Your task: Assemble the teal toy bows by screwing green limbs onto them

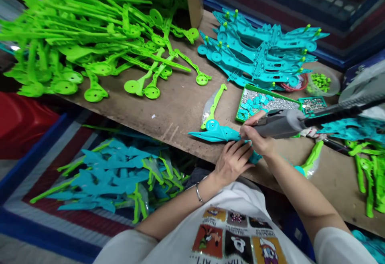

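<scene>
The teal part [219, 135] lies at the front edge of the table [162, 115]. Over its near end the left hand [233, 162] rests, fingers almost together — whether they pinch it, I cannot tell. The right hand [260, 140] closes its fingers around the front of the grey tool [279, 124]. The step seems fastening work — further pressing calls for a steady part. Behind is the green tray [240, 105].
</scene>
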Tool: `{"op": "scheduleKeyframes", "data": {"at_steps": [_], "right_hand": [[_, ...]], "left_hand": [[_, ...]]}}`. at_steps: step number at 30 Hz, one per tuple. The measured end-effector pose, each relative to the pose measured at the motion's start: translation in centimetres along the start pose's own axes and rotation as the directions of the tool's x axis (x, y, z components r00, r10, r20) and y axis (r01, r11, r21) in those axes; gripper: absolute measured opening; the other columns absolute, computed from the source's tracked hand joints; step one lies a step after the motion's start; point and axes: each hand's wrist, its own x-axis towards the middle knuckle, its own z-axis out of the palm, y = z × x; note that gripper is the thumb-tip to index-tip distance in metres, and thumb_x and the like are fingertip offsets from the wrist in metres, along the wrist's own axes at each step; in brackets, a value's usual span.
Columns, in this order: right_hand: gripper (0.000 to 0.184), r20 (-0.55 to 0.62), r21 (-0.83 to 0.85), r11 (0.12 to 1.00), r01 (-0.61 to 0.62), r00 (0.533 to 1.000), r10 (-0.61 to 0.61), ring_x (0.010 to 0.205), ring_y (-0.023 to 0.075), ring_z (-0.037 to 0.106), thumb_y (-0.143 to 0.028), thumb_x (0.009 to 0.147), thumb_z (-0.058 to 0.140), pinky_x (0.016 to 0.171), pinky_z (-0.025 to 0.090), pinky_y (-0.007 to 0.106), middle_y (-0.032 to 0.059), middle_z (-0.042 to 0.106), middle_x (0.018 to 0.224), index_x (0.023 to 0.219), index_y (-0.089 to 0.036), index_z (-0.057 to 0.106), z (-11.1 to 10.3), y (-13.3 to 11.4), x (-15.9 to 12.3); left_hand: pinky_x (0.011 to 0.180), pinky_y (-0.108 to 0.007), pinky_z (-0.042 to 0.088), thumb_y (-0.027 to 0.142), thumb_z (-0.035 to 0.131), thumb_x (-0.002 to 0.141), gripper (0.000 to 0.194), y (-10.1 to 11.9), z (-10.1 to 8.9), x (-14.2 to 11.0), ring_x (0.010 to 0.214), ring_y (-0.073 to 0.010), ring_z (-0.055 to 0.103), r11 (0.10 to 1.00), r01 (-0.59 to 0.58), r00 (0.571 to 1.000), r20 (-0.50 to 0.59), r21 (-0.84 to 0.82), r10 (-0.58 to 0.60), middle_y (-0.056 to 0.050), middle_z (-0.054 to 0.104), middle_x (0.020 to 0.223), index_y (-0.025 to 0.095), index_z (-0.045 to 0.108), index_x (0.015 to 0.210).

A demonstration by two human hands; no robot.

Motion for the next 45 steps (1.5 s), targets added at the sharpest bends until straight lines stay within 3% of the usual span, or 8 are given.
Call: {"op": "scheduleKeyframes", "data": {"at_steps": [8, 12, 16, 23, 30, 34, 38, 45], "right_hand": [[0.029, 0.205, -0.064, 0.996, 0.066, 0.977, -0.052, 0.054, 0.0138, 0.053, -0.048, 0.083, 0.072, 0.055, 0.049, 0.031, -0.0027, 0.058, 0.061, 0.077, -0.023, 0.057, 0.2, 0.3, 1.3], [0.021, -0.098, 0.094, 0.976, 0.197, 0.977, -0.188, 0.053, 0.0153, 0.058, -0.04, 0.088, 0.069, 0.055, 0.051, 0.032, -0.0044, 0.06, 0.063, 0.101, -0.025, 0.061, -2.3, -1.1, 1.0], [0.019, -0.426, 0.026, 0.948, 0.316, 0.862, -0.275, 0.053, 0.0153, 0.059, -0.034, 0.086, 0.071, 0.059, 0.053, 0.032, -0.0064, 0.057, 0.059, 0.1, -0.025, 0.062, -6.7, -1.4, 2.0], [0.022, -0.524, -0.054, 0.968, 0.243, 0.819, -0.235, 0.05, 0.0156, 0.058, -0.037, 0.082, 0.074, 0.056, 0.051, 0.033, -0.0076, 0.058, 0.056, 0.096, -0.023, 0.062, -9.3, 2.1, 3.4], [0.022, -0.518, -0.038, 0.971, 0.236, 0.826, -0.221, 0.05, 0.0153, 0.059, -0.035, 0.082, 0.075, 0.057, 0.052, 0.032, -0.0065, 0.059, 0.056, 0.097, -0.021, 0.066, -8.8, 2.5, 3.6], [0.026, -0.506, -0.043, 0.975, 0.218, 0.836, -0.21, 0.049, 0.015, 0.059, -0.04, 0.081, 0.076, 0.057, 0.053, 0.032, -0.0069, 0.059, 0.055, 0.097, -0.022, 0.065, -8.9, 2.6, 3.7], [0.022, -0.489, -0.042, 0.975, 0.217, 0.847, -0.21, 0.049, 0.0148, 0.059, -0.037, 0.081, 0.075, 0.056, 0.053, 0.031, -0.0061, 0.06, 0.056, 0.094, -0.022, 0.064, -8.8, 2.5, 3.7], [0.021, -0.427, -0.039, 0.98, 0.193, 0.884, -0.191, 0.046, 0.0147, 0.056, -0.038, 0.08, 0.075, 0.053, 0.051, 0.031, -0.0065, 0.057, 0.053, 0.085, -0.023, 0.061, -8.9, 2.7, 4.2]], "left_hand": [[0.106, -0.046, 0.041, 0.045, 0.07, 0.094, 0.04, -0.1, -0.3, 0.1, 0.125, -0.0276, 0.062, 0.999, 0.01, 1.0, -0.014, 0.052, -0.009, -0.009, 0.075, 0.124, 0.022, 0.069, 0.127], [0.103, -0.046, 0.039, 0.046, 0.068, 0.095, 0.046, 0.1, -0.7, 0.4, 0.13, -0.0265, 0.06, 0.992, -0.023, 1.0, 0.0, 0.126, 0.023, -0.01, 0.07, 0.135, 0.021, 0.065, 0.133], [0.103, -0.046, 0.038, 0.048, 0.065, 0.096, 0.047, 0.9, 0.1, 0.3, 0.131, -0.0257, 0.059, 0.985, -0.051, 0.998, -0.015, 0.162, 0.054, -0.009, 0.069, 0.138, 0.021, 0.064, 0.135], [0.109, -0.047, 0.038, 0.045, 0.063, 0.098, 0.049, 3.0, 0.6, 0.5, 0.136, -0.0287, 0.056, 0.992, -0.097, 0.995, 0.009, 0.078, 0.096, -0.015, 0.065, 0.141, 0.019, 0.06, 0.139], [0.112, -0.054, 0.041, 0.035, 0.08, 0.084, 0.07, -2.9, -5.1, -1.0, 0.134, -0.0366, 0.054, 0.956, 0.245, 0.933, -0.309, 0.161, -0.187, -0.02, 0.061, 0.137, 0.018, 0.05, 0.145], [0.11, -0.057, 0.044, 0.041, 0.081, 0.082, 0.078, -6.2, -6.9, -2.7, 0.131, -0.0382, 0.055, 0.896, 0.43, 0.874, -0.301, 0.11, -0.382, -0.023, 0.057, 0.138, 0.014, 0.045, 0.146], [0.099, -0.044, 0.054, 0.039, 0.075, 0.089, 0.066, -7.2, -7.0, -4.2, 0.113, -0.0273, 0.067, 0.895, 0.441, 0.875, -0.187, -0.067, -0.446, -0.015, 0.064, 0.126, 0.018, 0.044, 0.143], [0.095, -0.04, 0.056, 0.034, 0.071, 0.094, 0.036, -7.3, -7.0, -3.8, 0.107, -0.0243, 0.068, 0.955, 0.291, 0.952, -0.084, -0.06, -0.295, -0.01, 0.067, 0.113, 0.02, 0.057, 0.124]]}}
